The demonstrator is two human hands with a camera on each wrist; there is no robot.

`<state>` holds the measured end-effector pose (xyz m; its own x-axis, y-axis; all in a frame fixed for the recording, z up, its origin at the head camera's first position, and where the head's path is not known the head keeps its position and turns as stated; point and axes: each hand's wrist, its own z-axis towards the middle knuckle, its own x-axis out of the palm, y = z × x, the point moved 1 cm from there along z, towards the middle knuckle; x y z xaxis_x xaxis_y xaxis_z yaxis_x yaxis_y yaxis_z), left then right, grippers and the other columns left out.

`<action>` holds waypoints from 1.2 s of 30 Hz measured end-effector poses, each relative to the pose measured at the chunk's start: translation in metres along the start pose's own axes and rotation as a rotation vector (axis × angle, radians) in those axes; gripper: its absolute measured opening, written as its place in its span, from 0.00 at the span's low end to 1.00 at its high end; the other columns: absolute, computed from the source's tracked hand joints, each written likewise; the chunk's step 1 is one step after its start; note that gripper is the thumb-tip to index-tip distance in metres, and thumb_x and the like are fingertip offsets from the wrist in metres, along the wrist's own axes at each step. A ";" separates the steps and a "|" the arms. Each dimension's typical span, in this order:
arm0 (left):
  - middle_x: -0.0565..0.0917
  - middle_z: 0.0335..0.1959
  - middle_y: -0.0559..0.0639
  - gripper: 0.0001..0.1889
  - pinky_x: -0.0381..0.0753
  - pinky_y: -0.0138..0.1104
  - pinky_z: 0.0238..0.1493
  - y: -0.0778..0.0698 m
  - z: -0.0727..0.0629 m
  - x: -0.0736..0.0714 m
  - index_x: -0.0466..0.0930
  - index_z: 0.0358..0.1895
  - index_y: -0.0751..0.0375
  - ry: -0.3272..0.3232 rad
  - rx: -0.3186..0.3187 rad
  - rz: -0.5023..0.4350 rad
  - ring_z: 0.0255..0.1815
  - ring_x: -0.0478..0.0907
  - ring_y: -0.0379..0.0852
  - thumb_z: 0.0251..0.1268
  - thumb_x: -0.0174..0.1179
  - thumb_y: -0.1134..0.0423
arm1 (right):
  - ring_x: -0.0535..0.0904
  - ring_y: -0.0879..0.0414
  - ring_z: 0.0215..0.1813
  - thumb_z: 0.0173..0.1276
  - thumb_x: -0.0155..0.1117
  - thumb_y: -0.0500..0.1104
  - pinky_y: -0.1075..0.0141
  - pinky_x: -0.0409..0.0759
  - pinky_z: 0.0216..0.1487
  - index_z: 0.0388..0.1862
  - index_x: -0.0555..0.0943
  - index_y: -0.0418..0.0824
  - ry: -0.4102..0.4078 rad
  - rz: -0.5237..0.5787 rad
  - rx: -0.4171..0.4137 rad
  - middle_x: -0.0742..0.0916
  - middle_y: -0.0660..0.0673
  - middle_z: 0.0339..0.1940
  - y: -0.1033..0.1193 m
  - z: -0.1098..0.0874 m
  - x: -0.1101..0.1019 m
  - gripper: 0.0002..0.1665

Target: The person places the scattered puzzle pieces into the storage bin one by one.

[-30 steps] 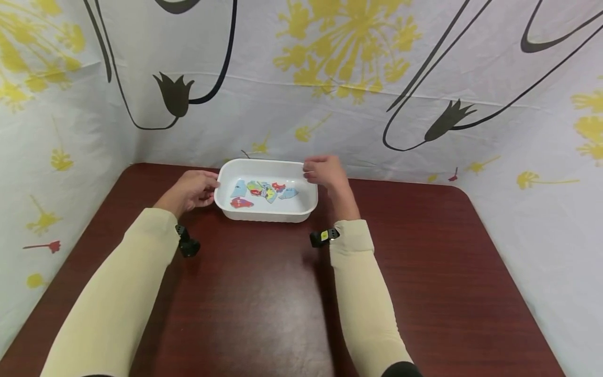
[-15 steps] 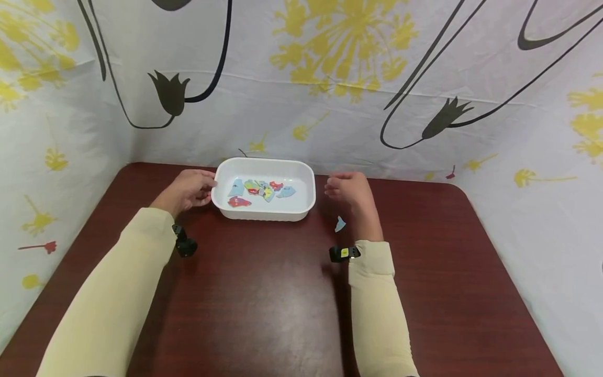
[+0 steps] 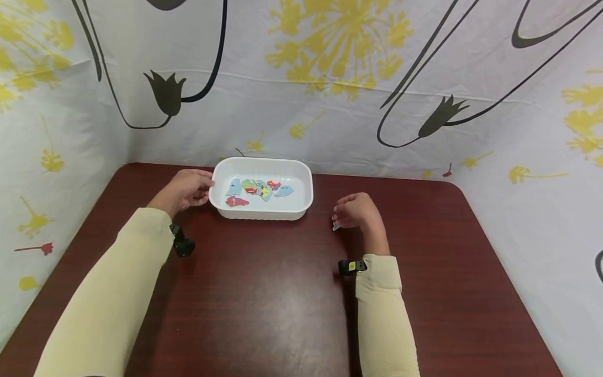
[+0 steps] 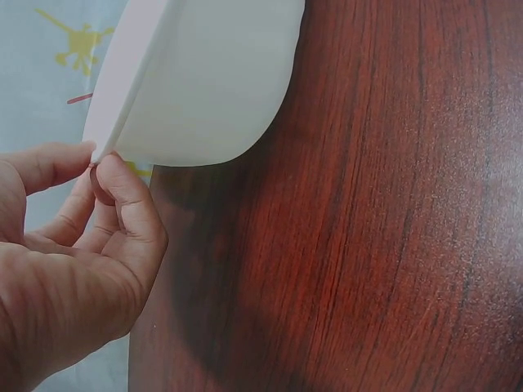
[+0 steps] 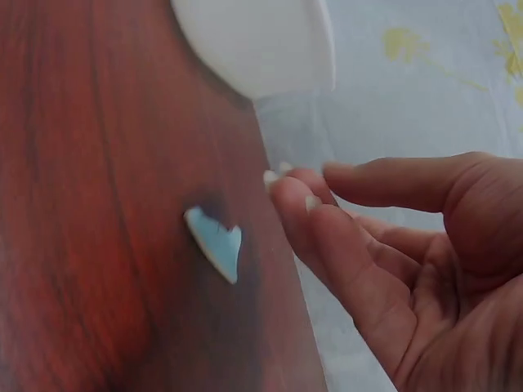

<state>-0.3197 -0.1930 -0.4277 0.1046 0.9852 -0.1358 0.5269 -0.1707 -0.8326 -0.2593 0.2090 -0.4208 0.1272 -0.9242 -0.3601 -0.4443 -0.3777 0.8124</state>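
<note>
A white plastic tray [image 3: 261, 215] stands near the back of the table with several flat, colourful, printed puzzle-like pieces [image 3: 259, 189] in it. My left hand [image 3: 188, 189] holds the tray's left end; the left wrist view shows thumb and index finger pinching the rim [image 4: 122, 106]. To the right of the tray, my right hand [image 3: 355, 210] hovers low over the table. A light blue piece [image 5: 217, 243] lies on the wood just below its fingers, apart from them in the right wrist view. In the head view those fingers partly cover the same blue piece [image 3: 336, 228].
The dark red-brown wooden table [image 3: 264, 293] has rounded far corners. Behind and beside it hangs a white cloth [image 3: 264, 115] printed with yellow flowers and dark stems. Each wrist wears a small black camera [image 3: 182, 246].
My right hand has left the tray's right rim and moved right and nearer to me, down over the light blue piece. My left hand stays at the tray's left end.
</note>
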 end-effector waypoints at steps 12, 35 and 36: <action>0.72 0.46 0.52 0.21 0.79 0.29 0.34 0.000 0.000 -0.001 0.68 0.66 0.57 0.004 -0.003 0.001 0.33 0.73 0.42 0.72 0.54 0.62 | 0.84 0.53 0.22 0.65 0.65 0.34 0.61 0.85 0.31 0.38 0.80 0.27 0.087 -0.222 0.129 0.85 0.39 0.24 -0.017 0.004 0.011 0.08; 0.71 0.47 0.52 0.22 0.78 0.28 0.32 0.000 -0.002 0.000 0.67 0.67 0.58 0.011 0.005 -0.009 0.32 0.72 0.42 0.72 0.53 0.63 | 0.83 0.52 0.32 0.64 0.64 0.35 0.63 0.84 0.35 0.42 0.83 0.32 -0.159 -0.313 -0.017 0.84 0.38 0.40 -0.015 0.005 0.016 0.09; 0.71 0.47 0.52 0.22 0.78 0.28 0.32 0.000 -0.002 0.000 0.67 0.67 0.58 0.013 0.004 -0.007 0.33 0.72 0.42 0.72 0.53 0.63 | 0.83 0.52 0.32 0.64 0.65 0.35 0.64 0.84 0.35 0.43 0.83 0.32 -0.171 -0.281 -0.019 0.84 0.37 0.42 -0.015 0.006 0.016 0.10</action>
<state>-0.3177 -0.1933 -0.4266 0.1119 0.9861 -0.1229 0.5241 -0.1636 -0.8358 -0.2554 0.2002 -0.4414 0.0912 -0.7614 -0.6418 -0.3961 -0.6190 0.6782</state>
